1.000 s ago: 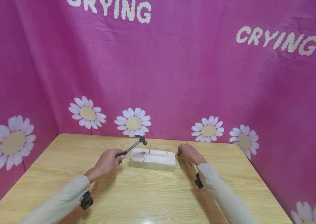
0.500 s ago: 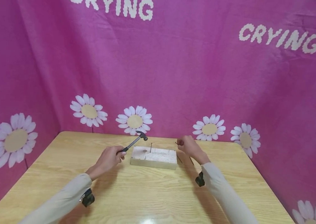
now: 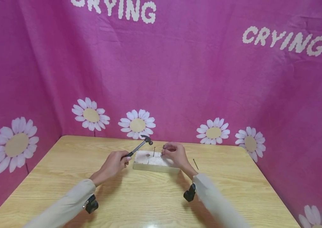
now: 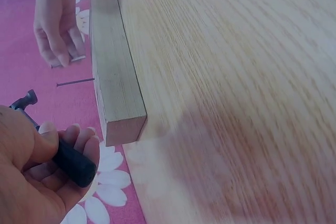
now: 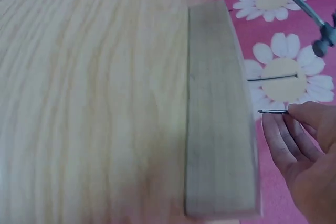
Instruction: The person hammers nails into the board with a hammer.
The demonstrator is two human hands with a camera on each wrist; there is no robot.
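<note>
Pinching a fresh nail (image 5: 273, 111) in the right hand (image 3: 175, 154), now carried over the wooden block (image 3: 155, 161) from the table (image 3: 149, 202) beside it. Gripping the hammer (image 3: 139, 146) with the left hand (image 3: 112, 164), head raised beside the standing nail (image 3: 154, 152) (another lies loose (image 3: 195, 163)). Probably about to seat it.

table (image 3: 64, 177): light wood | backdrop (image 3: 195, 79): pink cloth, daisies, "CRYING" | spare nail (image 3: 195, 163): on table
</note>
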